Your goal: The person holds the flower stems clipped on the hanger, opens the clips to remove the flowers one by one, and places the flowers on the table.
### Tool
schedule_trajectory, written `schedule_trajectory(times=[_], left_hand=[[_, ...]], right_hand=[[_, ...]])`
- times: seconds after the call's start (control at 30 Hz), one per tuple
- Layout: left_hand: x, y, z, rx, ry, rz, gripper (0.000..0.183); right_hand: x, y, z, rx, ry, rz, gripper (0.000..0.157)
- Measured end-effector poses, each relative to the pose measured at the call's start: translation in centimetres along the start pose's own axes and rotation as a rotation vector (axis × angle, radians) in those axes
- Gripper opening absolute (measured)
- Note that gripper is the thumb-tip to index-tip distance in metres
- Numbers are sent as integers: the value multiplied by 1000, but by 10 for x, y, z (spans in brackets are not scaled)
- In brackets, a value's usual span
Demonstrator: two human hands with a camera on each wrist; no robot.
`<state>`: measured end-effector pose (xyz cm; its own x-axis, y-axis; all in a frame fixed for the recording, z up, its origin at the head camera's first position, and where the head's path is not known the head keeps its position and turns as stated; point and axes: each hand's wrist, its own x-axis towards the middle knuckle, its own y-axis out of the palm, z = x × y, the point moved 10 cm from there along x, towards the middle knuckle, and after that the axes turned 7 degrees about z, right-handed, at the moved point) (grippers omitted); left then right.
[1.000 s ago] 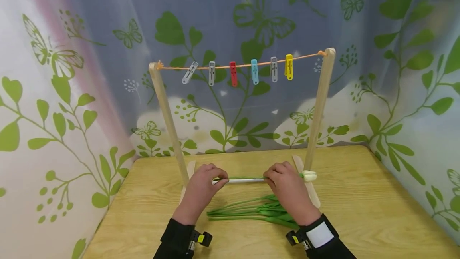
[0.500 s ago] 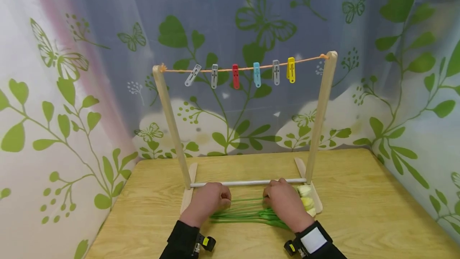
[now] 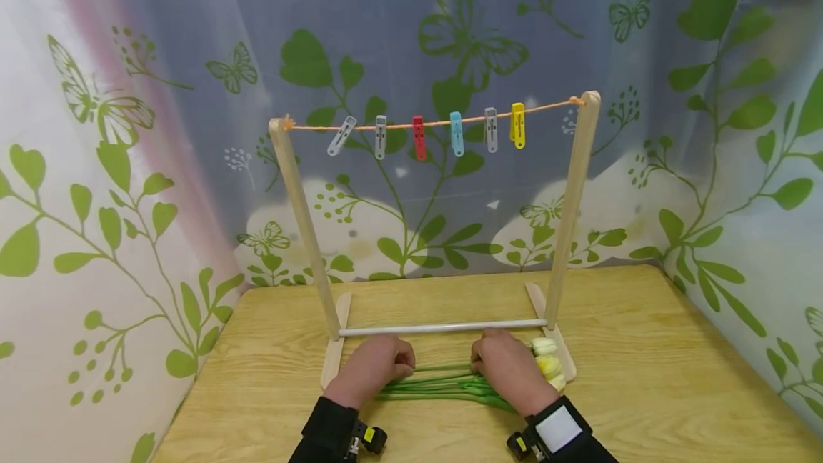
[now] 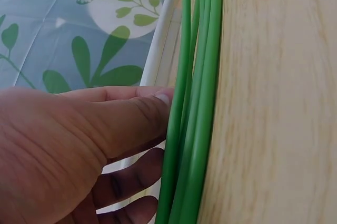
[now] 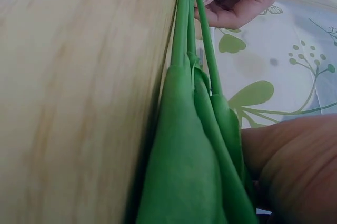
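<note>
A bunch of artificial tulips (image 3: 427, 386) lies flat across the table, green stems to the left, white and yellow heads (image 3: 548, 365) to the right. My left hand (image 3: 379, 365) pinches the stem of the farthest tulip (image 3: 444, 368) between thumb and forefinger. The left wrist view shows that thumb (image 4: 150, 111) right against the stems, with the lower fingers loosely bent. Near the heads, my right hand (image 3: 511, 371) holds the same tulip; its fingertips are mostly hidden behind leaves (image 5: 181, 155) in the right wrist view.
Just beyond the hands stands a wooden frame with two posts (image 3: 302, 227) and a white bottom rod (image 3: 444, 327). Several clothespins, among them a red one (image 3: 419, 138), hang on its orange string (image 3: 398, 126). A leaf-patterned curtain (image 3: 386, 34) surrounds the table (image 3: 257, 377).
Both hands have come down toward me from the white rod, bringing the single tulip alongside the other stems. Over the last half second they have lowered slightly.
</note>
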<state>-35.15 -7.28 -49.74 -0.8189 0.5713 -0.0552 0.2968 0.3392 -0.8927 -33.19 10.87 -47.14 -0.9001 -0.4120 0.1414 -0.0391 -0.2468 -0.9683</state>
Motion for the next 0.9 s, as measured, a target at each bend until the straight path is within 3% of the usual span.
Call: schedule_trajectory(times=[0.43, 0.6, 0.67, 0.8, 0.9], left_hand=[[0, -1, -1, 3, 4, 22, 8], [2, -2, -2, 40, 5, 6, 9], [1, -3, -2, 18, -12, 0, 8], [0, -13, -6, -19, -24, -66, 8], [-4, -26, -12, 6, -14, -168, 11]], right_hand=[[1, -8, 5, -67, -13, -57, 18], [0, -14, 4, -76, -2, -105, 10], [-1, -17, 5, -75, 1, -126, 16], [-2, -23, 6, -62, 7, -179, 26], [-4, -34, 10, -53, -19, -259, 28]])
